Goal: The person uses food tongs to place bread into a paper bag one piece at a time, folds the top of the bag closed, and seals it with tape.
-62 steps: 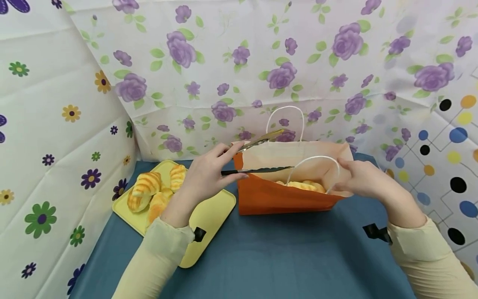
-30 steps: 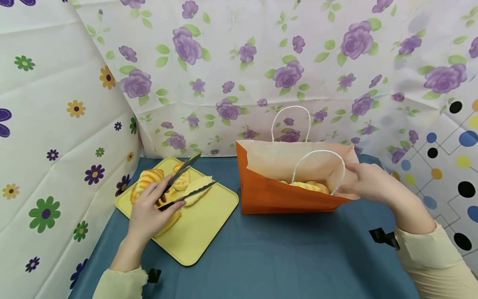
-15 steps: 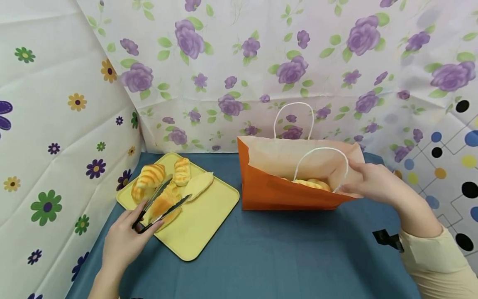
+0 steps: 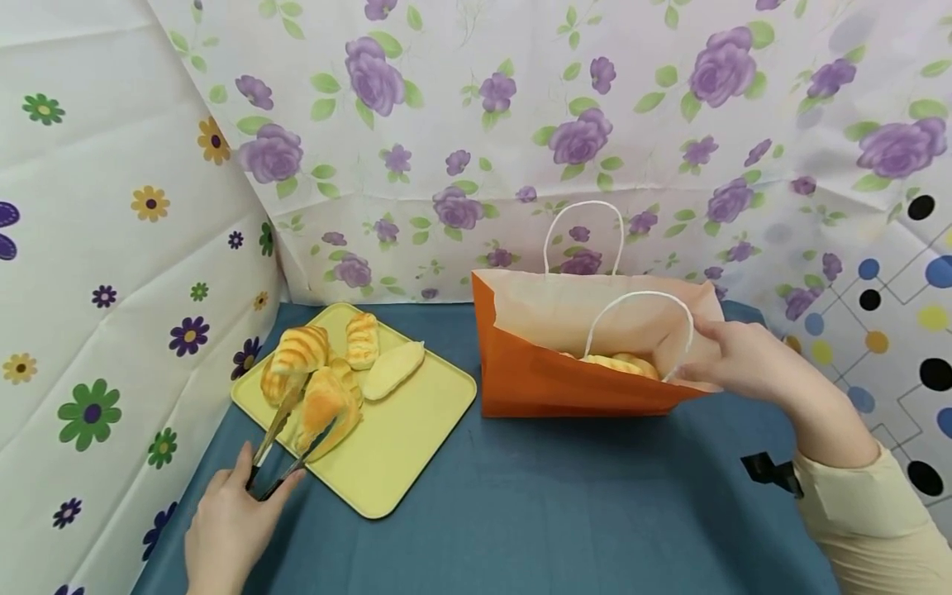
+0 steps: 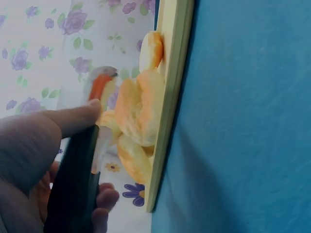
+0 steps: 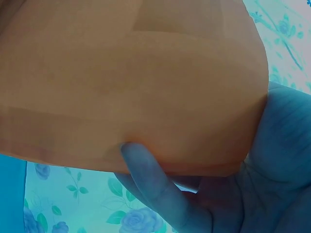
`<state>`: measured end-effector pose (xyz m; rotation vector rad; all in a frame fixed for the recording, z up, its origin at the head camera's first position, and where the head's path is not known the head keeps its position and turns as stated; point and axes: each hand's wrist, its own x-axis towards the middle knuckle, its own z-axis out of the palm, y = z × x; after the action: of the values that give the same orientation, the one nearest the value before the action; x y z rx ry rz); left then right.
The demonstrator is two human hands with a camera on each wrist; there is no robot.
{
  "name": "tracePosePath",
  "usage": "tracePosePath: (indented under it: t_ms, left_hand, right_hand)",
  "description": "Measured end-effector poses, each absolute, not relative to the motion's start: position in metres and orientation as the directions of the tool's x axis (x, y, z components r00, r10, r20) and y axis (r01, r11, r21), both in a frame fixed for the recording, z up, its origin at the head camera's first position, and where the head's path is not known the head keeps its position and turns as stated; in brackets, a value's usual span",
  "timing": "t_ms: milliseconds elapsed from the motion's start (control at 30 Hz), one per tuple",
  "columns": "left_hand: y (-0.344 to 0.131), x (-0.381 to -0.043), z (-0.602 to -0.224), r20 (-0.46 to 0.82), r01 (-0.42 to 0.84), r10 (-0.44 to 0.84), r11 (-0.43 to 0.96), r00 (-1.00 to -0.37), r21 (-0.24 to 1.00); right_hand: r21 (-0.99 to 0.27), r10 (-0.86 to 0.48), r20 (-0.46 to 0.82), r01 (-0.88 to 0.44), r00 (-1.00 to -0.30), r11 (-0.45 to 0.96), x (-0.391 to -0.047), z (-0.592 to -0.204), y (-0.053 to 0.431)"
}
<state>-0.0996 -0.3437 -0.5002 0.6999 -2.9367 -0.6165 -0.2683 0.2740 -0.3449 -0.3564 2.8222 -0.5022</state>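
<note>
My left hand (image 4: 230,529) grips black-handled tongs (image 4: 277,425) at the tray's near-left edge. The spread arms of the tongs straddle a golden-brown bread roll (image 4: 324,405) on the yellow tray (image 4: 394,450); whether they touch it I cannot tell. In the left wrist view, dark tongs (image 5: 73,179) lie across my palm, with bread (image 5: 138,104) beyond. At the right, my right hand (image 4: 751,364) pinches the side edge of an orange paper bag (image 4: 565,392), whose mouth gapes. Seen from the right wrist, fingers press the bag's paper (image 6: 146,82). Bread (image 4: 621,364) shows inside the bag.
Also on the tray are a striped croissant (image 4: 301,349), a small striped roll (image 4: 362,340) and a pale long bun (image 4: 392,369). White cord handles (image 4: 583,203) rise from the bag. A blue cloth (image 4: 521,504) covers the table; patterned curtains (image 4: 446,107) surround it.
My left hand has carried the tongs from the bag's mouth back left to the tray; the pale long bun came into view there. My right hand stays on the bag's edge.
</note>
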Motion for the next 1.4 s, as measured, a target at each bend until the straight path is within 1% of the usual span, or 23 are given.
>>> tracePosePath:
  t_ms: [100, 167, 433, 567, 767, 867, 1000, 1200, 1400]
  left_hand:
    - [-0.344, -0.102, -0.505, -0.114, -0.441, -0.432, 0.813, -0.895, 0.381]
    - [-0.343, -0.103, -0.508, -0.136, -0.45, -0.432, 0.813, -0.892, 0.37]
    - [-0.334, -0.106, -0.514, -0.074, -0.453, -0.457, 0.822, -0.886, 0.345]
    - [-0.334, -0.107, -0.514, -0.103, -0.461, -0.457, 0.81, -0.883, 0.361]
    - [-0.334, -0.109, -0.514, -0.172, -0.439, -0.404, 0.829, -0.898, 0.346]
    - [-0.332, -0.109, -0.516, -0.15, -0.439, -0.413, 0.83, -0.898, 0.343]
    - [-0.329, -0.107, -0.518, -0.072, -0.442, -0.446, 0.831, -0.892, 0.337]
    - [-0.323, -0.103, -0.522, 0.026, -0.412, -0.445, 0.847, -0.895, 0.336]
    - [-0.323, -0.1, -0.523, 0.034, -0.415, -0.455, 0.838, -0.89, 0.353]
  right_hand:
    - [-0.36, -0.277, -0.198, -0.193, -0.94, 0.913, -0.269, -0.345, 0.275]
    - [-0.362, -0.275, -0.197, -0.191, -0.941, 0.912, -0.269, -0.345, 0.275]
    - [-0.372, -0.268, -0.21, -0.177, -0.94, 0.911, -0.269, -0.345, 0.276]
    - [-0.365, -0.267, -0.207, -0.179, -0.941, 0.914, -0.27, -0.344, 0.277]
    - [-0.362, -0.26, -0.208, -0.173, -0.943, 0.916, -0.27, -0.345, 0.278]
    - [-0.363, -0.259, -0.209, -0.171, -0.943, 0.916, -0.27, -0.346, 0.277]
    - [-0.365, -0.258, -0.214, -0.167, -0.942, 0.916, -0.27, -0.346, 0.276]
    - [-0.352, -0.253, -0.214, -0.167, -0.943, 0.921, -0.271, -0.345, 0.276]
    - [-0.35, -0.251, -0.216, -0.165, -0.944, 0.922, -0.27, -0.346, 0.275]
